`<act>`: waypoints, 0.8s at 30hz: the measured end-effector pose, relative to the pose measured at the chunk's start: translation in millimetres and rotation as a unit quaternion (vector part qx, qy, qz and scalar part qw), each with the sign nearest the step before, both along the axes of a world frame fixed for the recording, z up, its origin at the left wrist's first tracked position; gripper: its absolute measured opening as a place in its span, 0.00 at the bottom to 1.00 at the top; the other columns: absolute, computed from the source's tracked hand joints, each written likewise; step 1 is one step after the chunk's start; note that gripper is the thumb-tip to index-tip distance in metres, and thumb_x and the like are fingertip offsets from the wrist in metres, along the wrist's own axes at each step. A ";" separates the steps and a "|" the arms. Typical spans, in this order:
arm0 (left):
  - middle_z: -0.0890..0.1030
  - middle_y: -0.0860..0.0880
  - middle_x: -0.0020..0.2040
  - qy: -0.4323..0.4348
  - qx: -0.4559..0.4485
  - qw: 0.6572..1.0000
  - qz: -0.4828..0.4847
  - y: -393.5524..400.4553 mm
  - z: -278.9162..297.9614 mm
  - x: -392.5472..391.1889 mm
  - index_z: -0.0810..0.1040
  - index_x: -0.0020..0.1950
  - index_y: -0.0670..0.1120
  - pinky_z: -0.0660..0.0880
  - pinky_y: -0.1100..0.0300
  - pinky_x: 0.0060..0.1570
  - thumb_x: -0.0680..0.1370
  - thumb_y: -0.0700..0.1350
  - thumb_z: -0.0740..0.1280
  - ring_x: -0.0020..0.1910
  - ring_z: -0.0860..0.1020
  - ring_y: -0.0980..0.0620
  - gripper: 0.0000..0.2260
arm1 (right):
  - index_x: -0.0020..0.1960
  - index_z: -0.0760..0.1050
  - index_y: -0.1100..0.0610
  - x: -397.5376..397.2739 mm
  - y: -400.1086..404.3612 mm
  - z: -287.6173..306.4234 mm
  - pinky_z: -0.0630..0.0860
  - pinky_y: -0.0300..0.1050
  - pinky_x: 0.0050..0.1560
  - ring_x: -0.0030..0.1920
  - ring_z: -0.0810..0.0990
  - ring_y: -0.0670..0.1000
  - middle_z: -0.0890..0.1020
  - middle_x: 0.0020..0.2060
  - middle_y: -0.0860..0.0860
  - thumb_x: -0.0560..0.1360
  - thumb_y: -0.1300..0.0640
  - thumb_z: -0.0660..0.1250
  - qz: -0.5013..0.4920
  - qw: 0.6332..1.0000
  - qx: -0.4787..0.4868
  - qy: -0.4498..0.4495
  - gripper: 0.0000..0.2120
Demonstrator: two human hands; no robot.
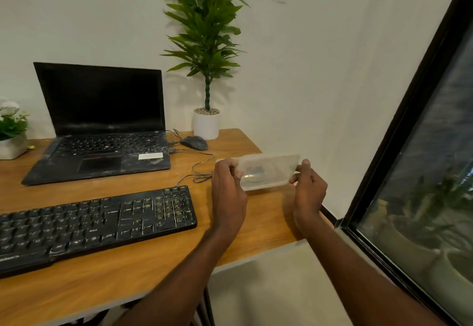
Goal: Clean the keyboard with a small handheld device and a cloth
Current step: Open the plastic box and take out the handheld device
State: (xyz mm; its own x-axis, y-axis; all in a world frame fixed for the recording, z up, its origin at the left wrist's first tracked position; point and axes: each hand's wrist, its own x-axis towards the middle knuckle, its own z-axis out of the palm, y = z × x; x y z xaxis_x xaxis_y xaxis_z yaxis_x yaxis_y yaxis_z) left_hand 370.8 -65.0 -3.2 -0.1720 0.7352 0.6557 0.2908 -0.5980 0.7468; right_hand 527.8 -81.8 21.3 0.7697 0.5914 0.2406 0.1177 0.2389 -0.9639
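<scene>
A black, dusty keyboard (pixel 94 223) lies on the wooden desk (pixel 143 266) at the lower left. To its right, above the desk's right end, both hands hold a translucent plastic container (pixel 268 170) with a lid. My left hand (pixel 229 190) grips its left end. My right hand (pixel 308 187) pinches its right end. Something dark and blurred shows through the container's wall; I cannot tell what it is. No cloth or handheld device is plainly visible.
An open black laptop (pixel 102 131) stands behind the keyboard, with a wired mouse (pixel 194 142) and loose cable (pixel 199 169) to its right. A tall potted plant (pixel 206 123) stands at the back right corner, a small flower pot (pixel 11 144) at far left. A dark-framed window (pixel 409 146) borders the right.
</scene>
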 end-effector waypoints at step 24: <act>0.74 0.53 0.53 0.221 -0.108 0.966 -0.076 -40.1 -18.2 -35.4 0.78 0.53 0.48 0.65 0.66 0.42 0.73 0.28 0.63 0.52 0.73 0.51 0.18 | 0.43 0.86 0.59 15.6 -25.0 -20.4 0.69 0.36 0.35 0.41 0.81 0.52 0.85 0.39 0.54 0.77 0.62 0.65 0.035 0.946 -0.214 -0.242 0.11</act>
